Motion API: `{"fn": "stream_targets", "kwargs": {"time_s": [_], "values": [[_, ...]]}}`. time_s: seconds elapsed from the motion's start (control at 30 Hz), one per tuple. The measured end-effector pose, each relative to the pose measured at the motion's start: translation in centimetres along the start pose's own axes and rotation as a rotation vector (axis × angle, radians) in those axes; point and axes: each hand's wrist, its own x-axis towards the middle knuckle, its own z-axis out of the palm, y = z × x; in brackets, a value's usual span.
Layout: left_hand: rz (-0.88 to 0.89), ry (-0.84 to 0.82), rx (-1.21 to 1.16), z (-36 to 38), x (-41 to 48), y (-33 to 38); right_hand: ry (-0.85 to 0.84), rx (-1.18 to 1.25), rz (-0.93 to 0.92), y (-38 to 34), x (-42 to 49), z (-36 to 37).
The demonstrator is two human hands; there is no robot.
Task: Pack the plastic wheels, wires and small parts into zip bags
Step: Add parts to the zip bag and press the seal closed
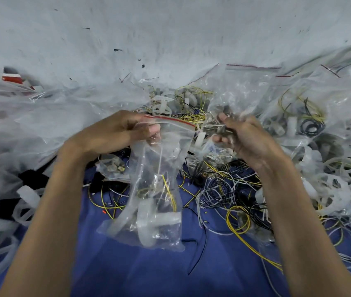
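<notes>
A: Head view, left grip [114, 131]?
B: Pinching zip bag [155, 189] by its mouth.
A: Right grip [247, 138]?
B: Curled round small parts [217, 127], beside that mouth.
A: Below both?
B: Blue cloth [127, 271], strewn with wires [234, 224], plastic wheels [341, 174]; grey surface [170, 28] beyond.

Left hand [114, 131] pinches a zip bag [155, 189]; right hand [243, 138] grips small parts [217, 127].

Blue cloth [127, 271] lies open; tangled wires [230, 196] crowd the right.
</notes>
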Motion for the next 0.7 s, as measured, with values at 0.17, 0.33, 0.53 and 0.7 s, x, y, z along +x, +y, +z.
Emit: {"fn": "stream_targets", "kwargs": {"time_s": [0.17,0.33,0.53,0.7], "values": [[0.061,-0.241,0.177,-0.7,-2.0,4.2,-0.075,0.098,-0.095,-1.1,-1.0,1.5],[0.103,-0.33,0.241,-0.1,-3.0,6.5,-0.251,-0.123,-0.398,-2.6,-3.3,4.5],[0.053,-0.375,0.213,0.1,-3.4,6.5,-0.501,-0.694,-0.349,-3.0,-5.2,5.3],[0.15,-0.314,0.097,0.1,-3.7,7.4,-0.63,-1.228,-0.184,-2.7,-4.8,4.1]]}}
